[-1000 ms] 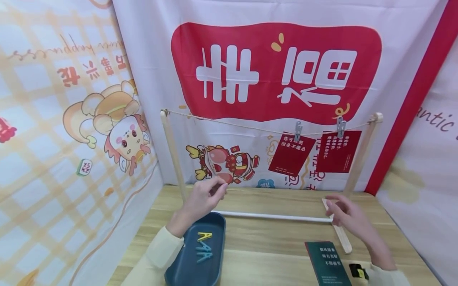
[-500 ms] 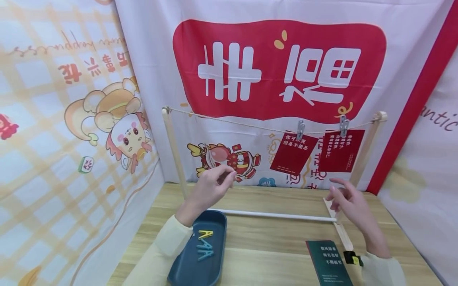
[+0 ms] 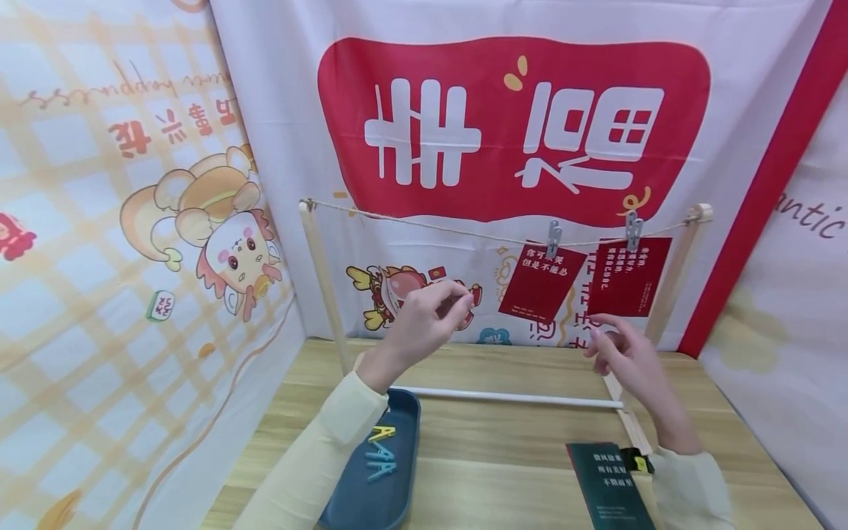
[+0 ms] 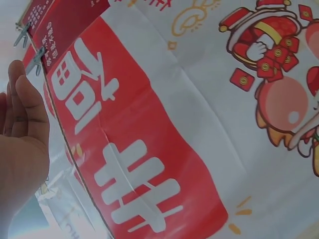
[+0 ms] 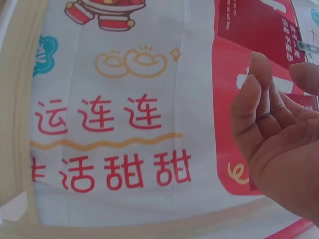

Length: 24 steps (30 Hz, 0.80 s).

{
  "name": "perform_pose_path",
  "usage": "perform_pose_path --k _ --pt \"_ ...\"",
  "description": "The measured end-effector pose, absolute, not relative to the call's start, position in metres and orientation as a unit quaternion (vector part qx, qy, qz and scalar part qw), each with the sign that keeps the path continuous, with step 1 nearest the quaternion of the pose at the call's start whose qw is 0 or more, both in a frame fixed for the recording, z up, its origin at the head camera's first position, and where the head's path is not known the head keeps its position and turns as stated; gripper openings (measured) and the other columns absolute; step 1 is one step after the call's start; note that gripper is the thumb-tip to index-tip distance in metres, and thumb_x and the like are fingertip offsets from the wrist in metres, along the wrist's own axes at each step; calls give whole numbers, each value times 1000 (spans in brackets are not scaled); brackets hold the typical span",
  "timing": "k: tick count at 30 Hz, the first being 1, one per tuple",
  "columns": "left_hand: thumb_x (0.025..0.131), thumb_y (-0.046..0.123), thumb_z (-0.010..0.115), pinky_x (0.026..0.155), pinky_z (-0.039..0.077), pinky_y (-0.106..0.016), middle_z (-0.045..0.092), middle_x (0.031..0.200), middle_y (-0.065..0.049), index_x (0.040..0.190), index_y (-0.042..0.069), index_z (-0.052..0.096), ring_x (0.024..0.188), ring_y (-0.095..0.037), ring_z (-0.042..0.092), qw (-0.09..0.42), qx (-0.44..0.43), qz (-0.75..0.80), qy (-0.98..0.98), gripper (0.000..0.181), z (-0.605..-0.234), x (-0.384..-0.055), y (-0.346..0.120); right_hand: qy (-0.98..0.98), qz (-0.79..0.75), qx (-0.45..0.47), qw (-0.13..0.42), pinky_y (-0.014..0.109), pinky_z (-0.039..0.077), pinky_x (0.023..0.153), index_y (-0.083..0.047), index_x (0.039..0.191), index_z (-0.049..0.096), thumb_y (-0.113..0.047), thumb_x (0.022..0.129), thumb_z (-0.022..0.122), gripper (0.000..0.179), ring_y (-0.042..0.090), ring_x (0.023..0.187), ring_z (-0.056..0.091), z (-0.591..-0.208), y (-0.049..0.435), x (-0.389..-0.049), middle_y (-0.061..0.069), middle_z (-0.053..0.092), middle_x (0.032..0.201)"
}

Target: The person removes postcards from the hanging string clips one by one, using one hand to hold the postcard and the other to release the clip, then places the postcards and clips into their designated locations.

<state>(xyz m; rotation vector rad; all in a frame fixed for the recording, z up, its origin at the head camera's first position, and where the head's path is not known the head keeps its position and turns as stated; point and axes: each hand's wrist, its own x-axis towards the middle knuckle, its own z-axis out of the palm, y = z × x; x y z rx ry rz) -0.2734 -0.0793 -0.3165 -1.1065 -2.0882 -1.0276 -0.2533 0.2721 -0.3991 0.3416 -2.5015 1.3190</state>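
Observation:
My left hand (image 3: 430,316) is raised in front of the wooden frame, its fingers loosely bent and nothing visible in them. Lower than the hanging cards, my right hand (image 3: 623,350) hovers with relaxed fingers, also bare. Two red cards hang from the string (image 3: 424,223) by grey clothespins: a tilted left card (image 3: 539,287) under its clothespin (image 3: 553,237), and a straighter right card (image 3: 632,283) under the other clothespin (image 3: 633,230). In the right wrist view, the fingers of the right hand (image 5: 279,134) overlap part of a red card (image 5: 251,30).
A blue tray (image 3: 405,486) holds several small clothespins (image 3: 380,464), yellow and blue. At the front right lies a green card (image 3: 609,478) on the wooden table (image 3: 490,464). The frame's posts (image 3: 324,287) and white bar (image 3: 510,397) stand before a printed cloth (image 3: 278,125).
My left hand has moved right and upward, away from over the tray. The right hand has risen and shifted slightly left toward the hanging cards. The cards stay on the string.

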Motion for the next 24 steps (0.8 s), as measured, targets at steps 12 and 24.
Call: perform_pose_path --k 12,24 --pt "97 18 62 61 54 -19 68 89 -5 109 6 64 70 -10 62 239 -415 -426 -768 17 -276 -287 -40 -841 516 123 105 32 58 59 -8 142 44 -36 103 49 48 23 64 65 -393 249 -274 7 68 85" --pt "94 24 64 74 54 -13 67 109 -1 113 13 61 78 -6 63 220 -373 -410 -803 22 -233 -289 -2 -832 538 100 94 34 58 59 -10 148 34 -41 101 50 58 25 63 66 -397 234 -290 25 67 93"
